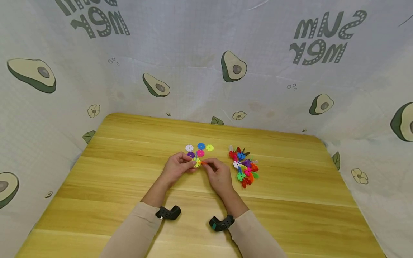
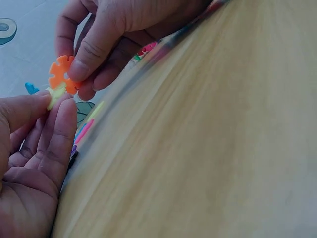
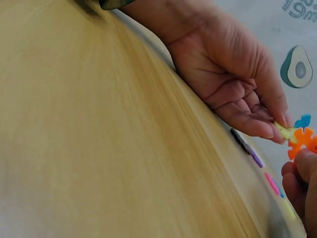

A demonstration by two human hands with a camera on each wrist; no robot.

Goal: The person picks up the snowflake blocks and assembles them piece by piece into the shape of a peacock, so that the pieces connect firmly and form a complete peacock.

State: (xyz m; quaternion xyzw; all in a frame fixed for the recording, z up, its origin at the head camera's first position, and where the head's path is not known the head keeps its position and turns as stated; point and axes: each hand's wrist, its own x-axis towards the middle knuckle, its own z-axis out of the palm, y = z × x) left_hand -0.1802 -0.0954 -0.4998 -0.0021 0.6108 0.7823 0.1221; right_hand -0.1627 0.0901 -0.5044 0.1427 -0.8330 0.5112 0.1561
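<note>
Over the table point(image 1: 129, 186) the left hand point(image 1: 176, 167) pinches a yellow disc point(image 2: 56, 95) between thumb and fingertips, and the right hand point(image 1: 218, 175) pinches an orange disc point(image 2: 61, 74) the same way; the two discs meet edge to edge in the air just in front of a flat cluster point(image 1: 198, 150) of joined discs. The likeliest trouble is a missed slot: both pieces are small and thin, and if the notches are not lined up at right angles the orange disc will probably skid off the yellow one or bend it. Pushing hard with so little plastic in each pinch could flick a disc out of the fingers, toward the cluster or the loose pile point(image 1: 244, 167) on the right. A dropped hand might also knock the cluster askew.
</note>
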